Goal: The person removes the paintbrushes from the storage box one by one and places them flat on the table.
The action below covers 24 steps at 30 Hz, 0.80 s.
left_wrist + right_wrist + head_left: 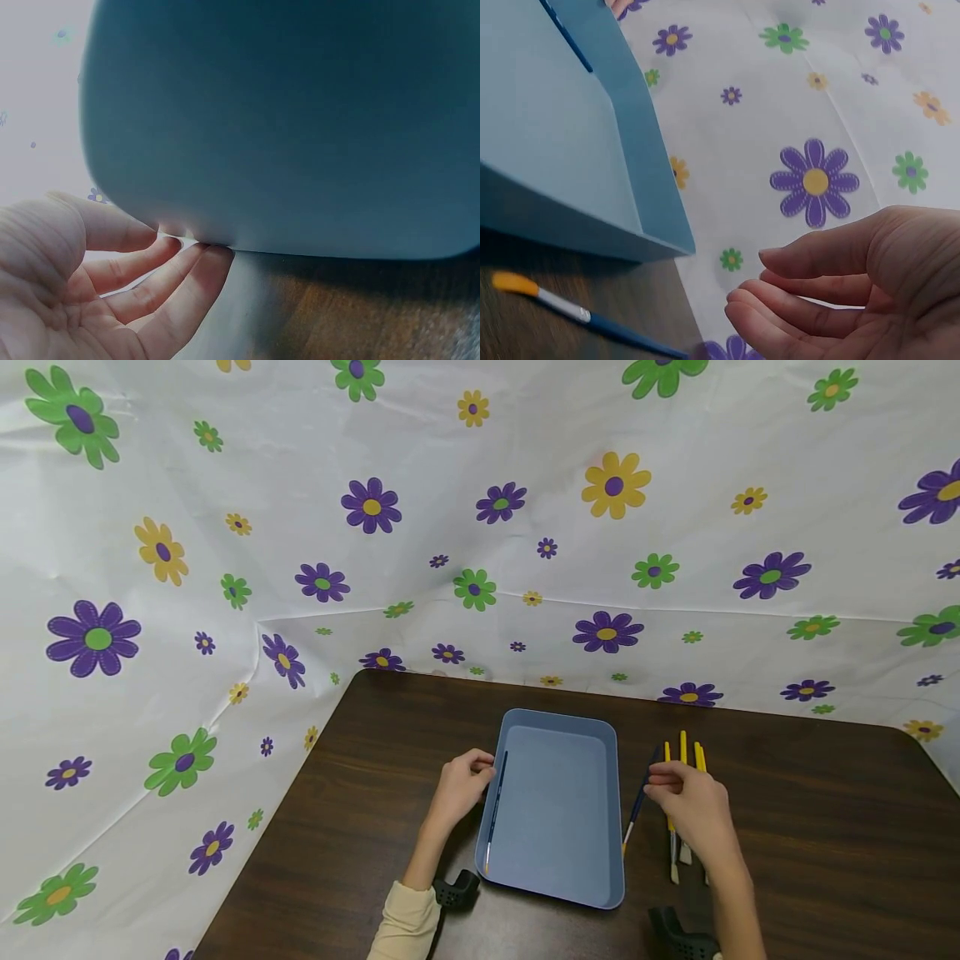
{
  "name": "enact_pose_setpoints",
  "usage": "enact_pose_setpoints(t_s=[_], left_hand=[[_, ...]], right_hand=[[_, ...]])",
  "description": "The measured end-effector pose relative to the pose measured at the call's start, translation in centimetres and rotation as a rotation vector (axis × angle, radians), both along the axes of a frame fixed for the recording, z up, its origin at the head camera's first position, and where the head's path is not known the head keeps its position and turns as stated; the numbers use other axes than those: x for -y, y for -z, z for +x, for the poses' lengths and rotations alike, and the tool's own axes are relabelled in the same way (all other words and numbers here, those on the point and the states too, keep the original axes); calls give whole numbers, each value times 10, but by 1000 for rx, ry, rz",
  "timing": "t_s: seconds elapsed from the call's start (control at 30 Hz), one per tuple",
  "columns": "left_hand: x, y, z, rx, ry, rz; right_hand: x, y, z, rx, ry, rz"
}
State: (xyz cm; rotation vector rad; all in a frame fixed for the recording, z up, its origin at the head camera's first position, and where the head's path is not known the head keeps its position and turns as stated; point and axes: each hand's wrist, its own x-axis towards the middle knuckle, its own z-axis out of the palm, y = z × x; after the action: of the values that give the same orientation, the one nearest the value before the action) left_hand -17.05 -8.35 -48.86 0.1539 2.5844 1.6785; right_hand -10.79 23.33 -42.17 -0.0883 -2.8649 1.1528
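Observation:
A blue-grey tray [555, 806] lies on the table with a thin dark paintbrush [497, 814] inside along its left wall. My left hand [461, 785] is at the tray's left side; in the left wrist view its fingertips [217, 255] touch the tray's edge. Just right of the tray lies a blue-handled paintbrush [637, 802] with an orange tip. My right hand [693, 806] hovers beside it, fingers loosely bent, with nothing between thumb and fingers in the right wrist view. Several yellow-handled paintbrushes [683, 745] lie beneath and beyond this hand, partly hidden by it.
The dark brown wooden table [832, 827] meets a white flower-printed sheet [420, 452] at the back and left. Black wrist straps [457, 892] are on both arms.

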Motion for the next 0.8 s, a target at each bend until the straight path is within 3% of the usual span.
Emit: enact_pose_setpoints(t_s=[0.8], left_hand=[[1, 0, 1, 7, 8, 5]], right_hand=[[33, 2, -2, -42, -47, -43]])
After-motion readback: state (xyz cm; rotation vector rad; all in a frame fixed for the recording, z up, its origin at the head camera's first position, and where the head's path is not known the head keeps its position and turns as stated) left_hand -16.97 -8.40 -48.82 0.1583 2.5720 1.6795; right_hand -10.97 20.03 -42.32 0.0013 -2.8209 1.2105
